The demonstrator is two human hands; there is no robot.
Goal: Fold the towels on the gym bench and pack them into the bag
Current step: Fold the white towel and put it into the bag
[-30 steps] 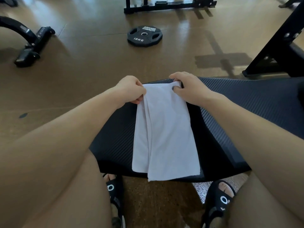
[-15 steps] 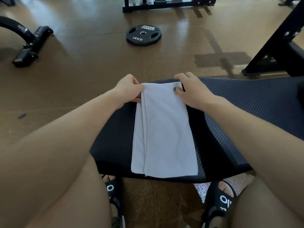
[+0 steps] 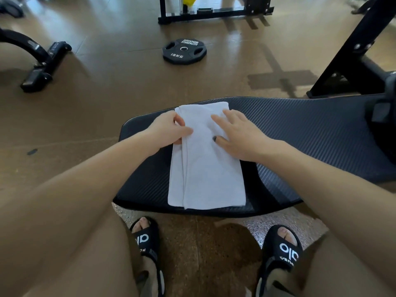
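Observation:
A white towel (image 3: 206, 168), folded lengthwise into a long strip, lies across the black ribbed gym bench (image 3: 300, 129). Its near end reaches the bench's front edge. My left hand (image 3: 169, 128) pinches the towel's left edge near the far end, fingers curled round the fold. My right hand (image 3: 237, 135) lies flat on the towel's right side with fingers spread and straight, pressing the cloth down. No bag shows in the head view.
A black 15 kg weight plate (image 3: 184, 51) lies on the brown floor beyond the bench. Black machine frames stand at the far left (image 3: 40, 61), at the back (image 3: 214, 9) and at the right (image 3: 351, 56). My feet in black slides (image 3: 282, 247) are under the bench's front.
Both hands have left the towel's far corners. The right hand opened and now lies flat on the cloth; the left hand slid down the left edge. The towel lies flatter.

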